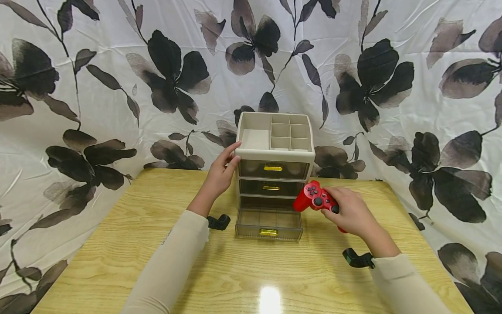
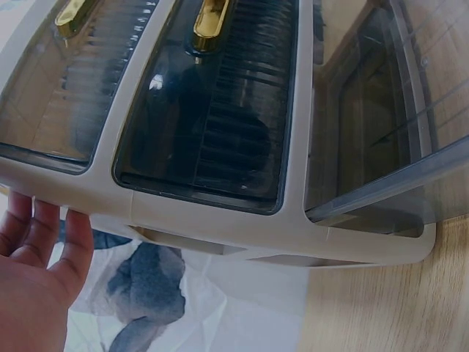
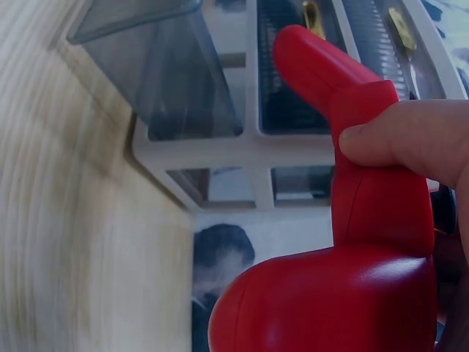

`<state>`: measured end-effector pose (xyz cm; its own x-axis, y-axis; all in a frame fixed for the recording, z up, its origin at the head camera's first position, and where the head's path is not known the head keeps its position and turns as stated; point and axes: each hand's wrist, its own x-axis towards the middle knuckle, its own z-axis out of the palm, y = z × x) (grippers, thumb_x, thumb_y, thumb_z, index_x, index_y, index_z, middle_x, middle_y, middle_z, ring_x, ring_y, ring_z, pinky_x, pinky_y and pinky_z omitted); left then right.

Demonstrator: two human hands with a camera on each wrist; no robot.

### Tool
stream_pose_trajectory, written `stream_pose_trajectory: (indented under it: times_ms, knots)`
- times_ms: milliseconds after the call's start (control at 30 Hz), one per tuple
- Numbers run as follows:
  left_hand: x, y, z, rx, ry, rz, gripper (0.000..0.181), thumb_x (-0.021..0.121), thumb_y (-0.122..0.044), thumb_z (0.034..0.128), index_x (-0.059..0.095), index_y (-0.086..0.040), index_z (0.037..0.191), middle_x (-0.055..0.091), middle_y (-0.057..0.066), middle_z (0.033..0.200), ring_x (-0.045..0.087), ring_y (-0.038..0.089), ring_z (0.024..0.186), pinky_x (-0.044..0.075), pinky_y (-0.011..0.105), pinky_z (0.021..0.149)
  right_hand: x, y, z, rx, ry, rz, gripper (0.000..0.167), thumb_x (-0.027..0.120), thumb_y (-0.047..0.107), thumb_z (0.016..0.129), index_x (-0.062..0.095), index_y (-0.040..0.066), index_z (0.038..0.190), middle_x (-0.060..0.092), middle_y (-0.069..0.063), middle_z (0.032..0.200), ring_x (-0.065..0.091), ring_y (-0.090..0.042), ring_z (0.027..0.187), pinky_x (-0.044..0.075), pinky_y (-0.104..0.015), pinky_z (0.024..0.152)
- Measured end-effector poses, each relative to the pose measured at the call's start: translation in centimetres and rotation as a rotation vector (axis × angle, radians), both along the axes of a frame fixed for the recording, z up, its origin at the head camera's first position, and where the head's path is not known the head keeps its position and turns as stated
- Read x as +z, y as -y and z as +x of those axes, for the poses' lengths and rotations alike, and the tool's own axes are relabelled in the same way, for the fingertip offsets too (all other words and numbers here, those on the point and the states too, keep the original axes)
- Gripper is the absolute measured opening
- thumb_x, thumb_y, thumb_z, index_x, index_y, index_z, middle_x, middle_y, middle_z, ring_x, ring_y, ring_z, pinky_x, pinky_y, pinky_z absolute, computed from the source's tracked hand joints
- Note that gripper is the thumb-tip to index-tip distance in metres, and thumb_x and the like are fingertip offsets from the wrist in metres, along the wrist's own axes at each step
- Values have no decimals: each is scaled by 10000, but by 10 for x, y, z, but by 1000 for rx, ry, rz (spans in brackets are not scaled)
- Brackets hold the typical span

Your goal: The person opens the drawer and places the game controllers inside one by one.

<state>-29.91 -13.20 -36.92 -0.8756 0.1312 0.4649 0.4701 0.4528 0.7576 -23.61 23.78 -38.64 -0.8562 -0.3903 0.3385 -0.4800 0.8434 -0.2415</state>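
A cream storage box (image 1: 274, 153) with three smoky, see-through drawers and gold handles stands at the back of the table. Its bottom drawer (image 1: 269, 226) is pulled out, while the upper two are closed. My left hand (image 1: 220, 174) touches the box's upper left side with its fingertips; the left wrist view shows the fingers (image 2: 73, 249) against the cream frame. In my right hand (image 1: 351, 211) I hold a red game controller (image 1: 313, 196), in front of the box's right side and above the tabletop. Close up in the right wrist view, the thumb (image 3: 396, 143) presses on the controller's underside.
The box's top has an open tray with one large and several small compartments (image 1: 280, 143). A yellow wooden table (image 1: 157, 205) lies beneath everything. Behind it hangs a white cloth (image 1: 219, 96) with dark flowers. Black wrist cameras (image 1: 219, 222) show beside both sleeves.
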Motion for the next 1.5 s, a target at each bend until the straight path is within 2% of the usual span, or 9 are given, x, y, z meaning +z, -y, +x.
stream_pose_trajectory:
  times_ms: [267, 800, 1067, 1500]
  knots:
    - [1, 0, 0, 0, -7, 5, 449, 441, -347, 1031, 377, -366, 1475, 600, 147, 1171, 584, 290, 1059, 494, 491, 865, 1, 8, 3, 25, -31, -4, 564, 750, 261, 803, 580, 71, 1305, 653, -151, 1175, 598, -323, 1032, 388, -441, 778]
    - [0, 0, 0, 2, -7, 10, 436, 444, -343, 1032, 390, -377, 1463, 583, 135, 1154, 581, 290, 1076, 493, 502, 885, 6, 32, 7, 91, -108, 4, 553, 758, 263, 794, 597, 76, 1289, 674, -102, 1159, 603, -331, 1060, 438, -521, 870]
    - [0, 0, 0, -2, 0, 10, 434, 440, -360, 1030, 387, -392, 1460, 574, 125, 1187, 579, 280, 1091, 495, 490, 882, 7, 44, 7, 91, -110, 26, 572, 767, 277, 796, 593, 70, 1300, 668, -109, 1159, 599, -317, 1067, 420, -512, 903]
    - [0, -1, 0, 0, -5, 17, 433, 442, -350, 1031, 390, -391, 1459, 578, 119, 1154, 578, 268, 1049, 492, 467, 862, 9, 63, 5, 131, -124, 18, 557, 757, 261, 781, 608, 64, 1280, 661, -105, 1174, 591, -304, 1096, 409, -507, 923]
